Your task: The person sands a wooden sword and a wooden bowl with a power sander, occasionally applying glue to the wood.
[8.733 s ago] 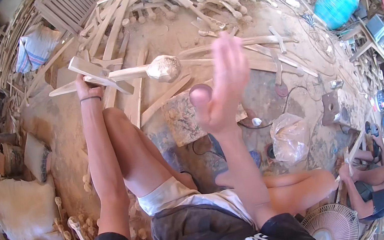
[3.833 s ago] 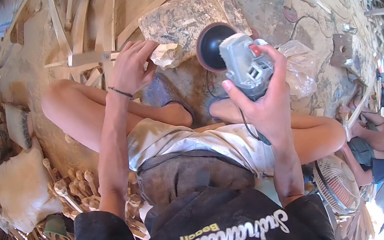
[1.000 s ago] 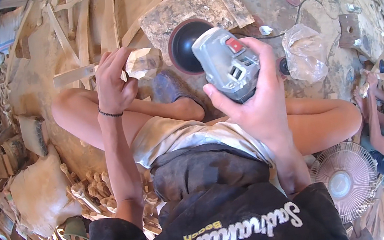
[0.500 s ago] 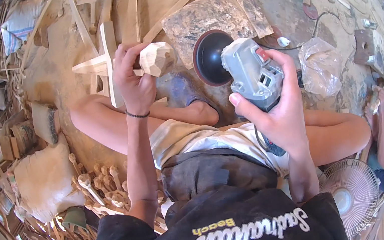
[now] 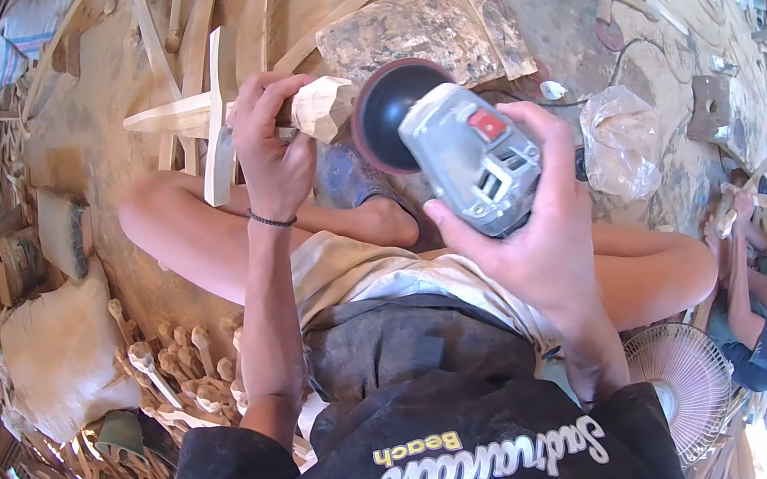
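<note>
- The pale wooden sword-shaped piece [image 5: 218,120] is clasped near the left knee [image 5: 146,213] by the left hand [image 5: 275,151], fingers curled, handle mostly hidden.
- The grey, red-switched power tool [image 5: 473,169] is held in the right hand [image 5: 541,238], its rear covered.
- Whether its round black disc [image 5: 388,117] touches the faceted knob [image 5: 322,110] cannot be told.

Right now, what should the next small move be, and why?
Probably ease the power tool left, its disc against the faceted knob: the right hand holds the tool, the left hand grips wood beside the knob, and disc and knob look close, contact unclear.
</note>
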`<act>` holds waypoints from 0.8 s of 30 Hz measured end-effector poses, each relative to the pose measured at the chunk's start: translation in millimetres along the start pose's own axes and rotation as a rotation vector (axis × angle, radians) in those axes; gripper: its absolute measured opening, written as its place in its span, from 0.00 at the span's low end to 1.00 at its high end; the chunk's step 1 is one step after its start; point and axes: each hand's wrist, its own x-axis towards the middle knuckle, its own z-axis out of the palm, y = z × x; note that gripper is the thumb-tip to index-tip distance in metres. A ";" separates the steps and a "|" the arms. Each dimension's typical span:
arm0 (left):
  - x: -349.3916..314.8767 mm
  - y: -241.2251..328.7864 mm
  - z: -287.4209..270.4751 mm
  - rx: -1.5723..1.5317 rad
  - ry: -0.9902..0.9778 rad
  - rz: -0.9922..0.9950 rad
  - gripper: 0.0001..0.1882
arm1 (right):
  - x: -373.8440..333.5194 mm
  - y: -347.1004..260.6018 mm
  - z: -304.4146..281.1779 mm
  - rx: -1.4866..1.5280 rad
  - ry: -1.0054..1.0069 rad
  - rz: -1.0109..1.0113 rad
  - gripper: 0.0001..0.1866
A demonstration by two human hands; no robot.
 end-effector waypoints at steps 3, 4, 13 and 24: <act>-2.4 7.5 -1.0 -0.048 0.025 -0.046 0.13 | -1.5 7.2 -1.2 0.086 0.031 0.069 0.45; -4.1 5.9 -0.2 -0.033 0.044 -0.038 0.12 | -1.8 11.0 -1.9 0.146 0.028 0.106 0.45; -28.5 -6.1 15.1 -0.083 0.278 0.017 0.13 | 13.2 -5.7 -12.1 0.143 -0.161 0.091 0.43; -33.9 -8.9 14.6 -0.086 0.284 -0.031 0.14 | 23.7 -11.7 -14.4 -0.070 -0.149 -0.072 0.43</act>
